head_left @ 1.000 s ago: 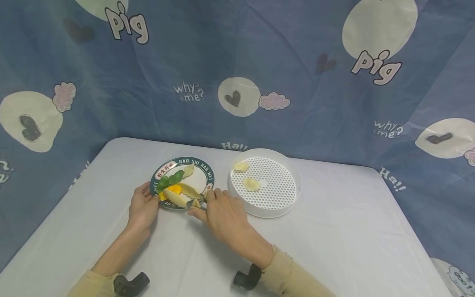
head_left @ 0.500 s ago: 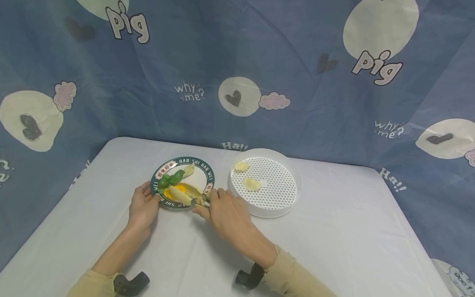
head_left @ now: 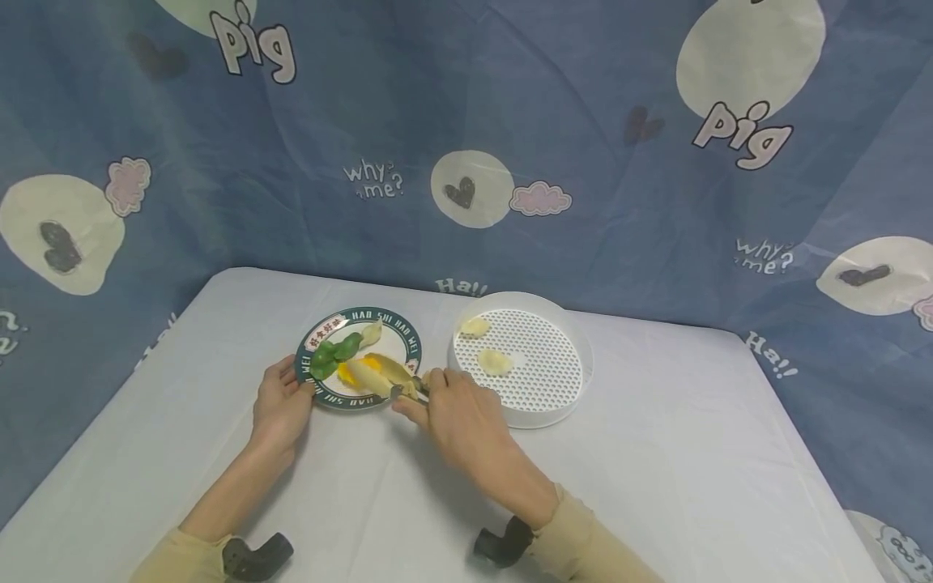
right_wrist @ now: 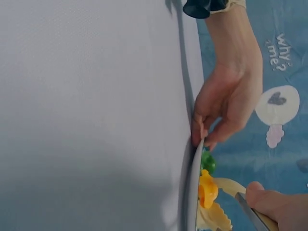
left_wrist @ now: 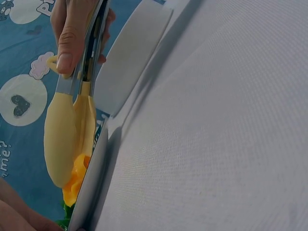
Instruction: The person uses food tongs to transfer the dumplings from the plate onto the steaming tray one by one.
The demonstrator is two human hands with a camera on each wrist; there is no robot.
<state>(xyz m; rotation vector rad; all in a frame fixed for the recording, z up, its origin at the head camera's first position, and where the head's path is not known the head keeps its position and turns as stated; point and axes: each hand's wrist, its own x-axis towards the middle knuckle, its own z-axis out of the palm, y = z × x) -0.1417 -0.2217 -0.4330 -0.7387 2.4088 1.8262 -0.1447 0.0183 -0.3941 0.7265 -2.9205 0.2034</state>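
Observation:
My left hand (head_left: 282,411) pinches the left rim of a round plate (head_left: 415,348) with a dark green lettered border. In my right hand (head_left: 464,417) I grip tongs (left_wrist: 59,139) with metal arms and cream-yellow tips. The tips reach low over the plate, on either side of an orange dumpling-like piece (left_wrist: 76,182); whether they squeeze it I cannot tell. Green dumpling-like pieces (head_left: 323,360) lie at the plate's left, and a cream dumpling-like piece (head_left: 371,334) lies near the back rim. The tongs partly hide the orange piece in the head view.
A white round steamer tray (head_left: 550,356) with a perforated base stands right of the plate. Inside it lie two cream dumpling-like pieces, one nearer (head_left: 495,362) and one at the back left (head_left: 475,327). A white cloth (head_left: 656,453) covers the table; a blue patterned curtain (head_left: 598,235) hangs behind.
My right hand and the tongs have shifted right across the plate, and the orange piece has moved right with the tips. The left hand and the plate have stayed put.

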